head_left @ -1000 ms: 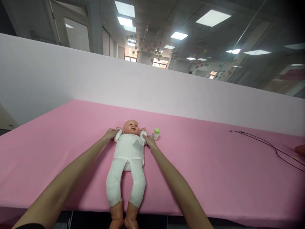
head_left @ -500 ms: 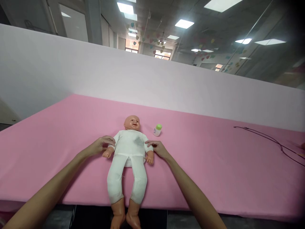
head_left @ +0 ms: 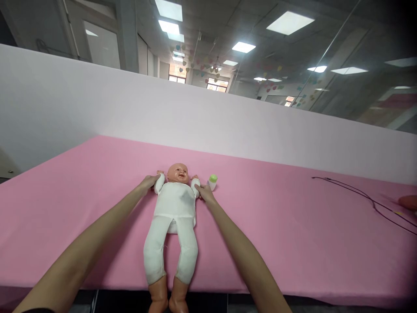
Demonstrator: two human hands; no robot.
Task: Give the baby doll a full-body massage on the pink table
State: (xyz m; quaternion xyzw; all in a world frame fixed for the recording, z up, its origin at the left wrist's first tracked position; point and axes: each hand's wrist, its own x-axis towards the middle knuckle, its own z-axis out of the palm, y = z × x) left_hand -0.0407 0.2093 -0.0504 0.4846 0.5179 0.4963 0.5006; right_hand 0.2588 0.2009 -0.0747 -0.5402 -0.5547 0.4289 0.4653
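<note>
Okay so there's a person at a long pink cloth-covered table (head_left: 293, 243), and lying on its back in the middle is a baby doll in a white cloth suit (head_left: 174, 204), with a shiny peach plastic head and arms up either side of it. Its peach plastic boots (head_left: 158, 298) poke out past the near edge of the table.

Both bare arms reach in from the bottom of the view. The left hand (head_left: 150, 181) is mostly closed, fingers curled around the white cloth sleeve (head_left: 159, 184) on that side, so it looks like a proper hold. The right hand (head_left: 204, 192) is about as closed on the other white sleeve (head_left: 195, 188), up near the doll's shoulder.

Just past that right hand there's a small white bottle with a bright green cap (head_left: 212, 182), standing right by the doll's raised arm. I can't quite tell if it's touching the hand.

Way off to the right, a thin black cable (head_left: 371, 201) snakes across the pink, and at the edge there's a blurry peach blob (head_left: 408, 202), too cut off to tell what it is. Behind it all is a tall pale lilac backdrop (head_left: 195, 117).
</note>
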